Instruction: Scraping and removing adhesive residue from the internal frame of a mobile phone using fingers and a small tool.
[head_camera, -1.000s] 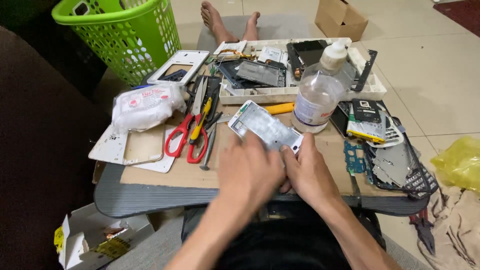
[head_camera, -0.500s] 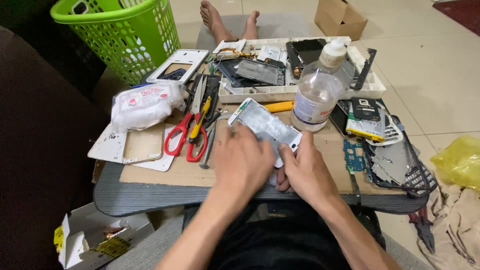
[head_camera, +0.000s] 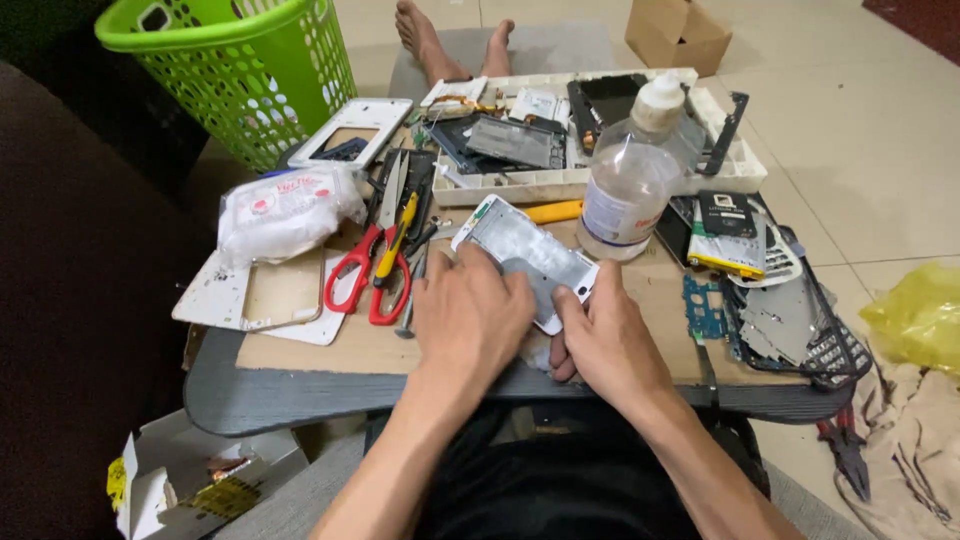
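Not much has shifted over the last second, honestly. The left hand (head_camera: 470, 320) has slid a bit up and left across the silver-grey metal phone frame with the white rim (head_camera: 525, 255), and now lies flat over its lower left part with the fingers spread on the metal. The right hand (head_camera: 610, 345) has stayed put at the frame's lower right corner, fingers curled around the white edge and pinching it. The frame itself hasn't budged: it still lies tilted in the middle of the picture on the brown cardboard sheet (head_camera: 330, 350) that covers the dark grey lap table (head_camera: 250, 400). So this reads as pressing or rubbing work on the frame carrying on, with one hand pinning and the other steadying, rather than any new step.

Around it is the usual clutter. Red-handled scissors (head_camera: 365, 275) sit just left of the left hand, beside a yellow-handled tool (head_camera: 400, 235). A clear plastic bottle with a white cap (head_camera: 630, 185) stands just upper right of the frame. Behind it is a white plastic parts tray (head_camera: 560, 185) full of phone pieces, and a white pack of wipes (head_camera: 285, 205) sits at centre left. A lime-green laundry basket (head_camera: 245, 70) fills the upper left corner.
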